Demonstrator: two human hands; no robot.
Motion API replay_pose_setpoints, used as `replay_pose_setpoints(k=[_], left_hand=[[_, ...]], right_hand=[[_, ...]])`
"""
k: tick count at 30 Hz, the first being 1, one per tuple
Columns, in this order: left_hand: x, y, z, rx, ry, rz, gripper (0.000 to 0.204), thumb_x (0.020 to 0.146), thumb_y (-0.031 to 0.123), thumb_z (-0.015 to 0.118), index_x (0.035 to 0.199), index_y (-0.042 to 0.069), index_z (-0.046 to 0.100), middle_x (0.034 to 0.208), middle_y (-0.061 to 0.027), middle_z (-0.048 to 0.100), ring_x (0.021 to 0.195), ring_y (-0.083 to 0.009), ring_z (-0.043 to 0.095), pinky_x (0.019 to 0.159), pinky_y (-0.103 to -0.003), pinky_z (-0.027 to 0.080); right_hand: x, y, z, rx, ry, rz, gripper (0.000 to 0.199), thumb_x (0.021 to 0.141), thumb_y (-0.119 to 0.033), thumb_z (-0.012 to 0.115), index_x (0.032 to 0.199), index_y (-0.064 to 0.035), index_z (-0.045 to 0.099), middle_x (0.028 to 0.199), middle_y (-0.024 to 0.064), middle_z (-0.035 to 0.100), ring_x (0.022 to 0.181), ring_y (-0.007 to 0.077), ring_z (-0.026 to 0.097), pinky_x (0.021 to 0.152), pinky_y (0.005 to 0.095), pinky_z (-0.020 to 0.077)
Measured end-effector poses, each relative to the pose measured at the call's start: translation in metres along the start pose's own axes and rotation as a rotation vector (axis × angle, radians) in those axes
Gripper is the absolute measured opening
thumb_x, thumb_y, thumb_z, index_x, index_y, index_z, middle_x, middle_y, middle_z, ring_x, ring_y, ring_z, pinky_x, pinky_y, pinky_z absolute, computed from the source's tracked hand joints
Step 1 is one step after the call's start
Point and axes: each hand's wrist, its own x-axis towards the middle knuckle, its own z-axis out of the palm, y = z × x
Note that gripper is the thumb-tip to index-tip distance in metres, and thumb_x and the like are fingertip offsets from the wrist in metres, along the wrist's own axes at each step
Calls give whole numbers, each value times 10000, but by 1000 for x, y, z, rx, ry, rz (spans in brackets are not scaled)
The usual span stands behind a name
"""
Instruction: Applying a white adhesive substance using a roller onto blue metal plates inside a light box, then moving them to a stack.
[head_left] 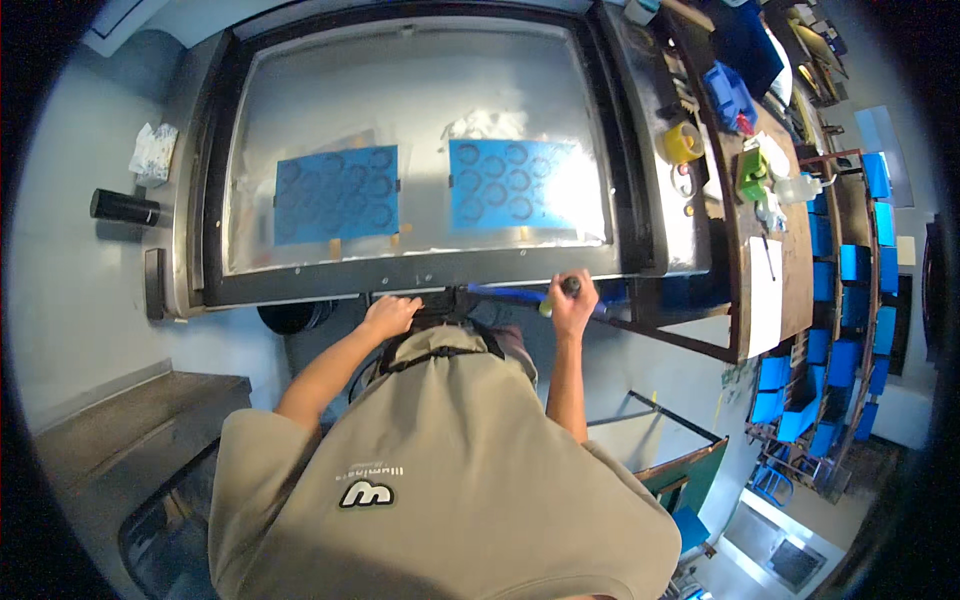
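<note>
A large flat metal bed in a dark frame (340, 279) lies in front of me. Two blue sheets with dark ring patterns rest on it, one at the left (335, 195) and one at the right (500, 185). At the frame's front edge, my left hand (392, 316) has its fingers curled; what they grip is hidden. Farther right, just below the edge, my right hand (574, 312) is closed round a handle with a dark round end (571, 286). Something pale green shows beside that fist. Small tan tape pieces (335, 249) sit along the sheets' lower edges.
At the right, a wooden table (790, 265) holds a white paper (764, 297), a green box (751, 175) and a blue bin (731, 97). A yellow tape roll (683, 143) lies on the metal side ledge. Racks of blue panels (842, 330) stand beyond.
</note>
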Motion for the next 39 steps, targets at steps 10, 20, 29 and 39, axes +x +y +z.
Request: replay_pose_setpoints(k=[10,20,29,39], left_hand=[[7,-11,8,-20,-12,41,244,794,132,588,1010,34,645,796,-164,692,745,-362,689,675,-487,549],[8,-16,20,-24,-29,37,270,767,136,683,1005,36,603,802,-133,677,769,-344,681,682,-470,553],[5,-11,15,-1,46,43,199,843,143,521,967,33,632,782,-165,694,736,-346,698,672,-461,556],[3,-3,-1,-18,-34,-12,219,815,117,530,980,22,639,819,-177,699,763,-360,695,701,-478,560]], right_hand=[[-11,1,89,600,17,224,335,846,-24,706,647,-61,439,585,-35,454,552,52,396,516,234,348],[-24,4,88,719,36,159,325,837,14,686,647,-47,430,632,0,479,587,68,405,545,235,346],[-17,-6,85,663,-22,161,285,828,33,669,664,-35,446,676,1,504,625,67,404,577,221,333],[-19,-5,84,663,-49,147,258,819,52,662,686,-26,456,711,22,547,649,71,433,598,228,356]])
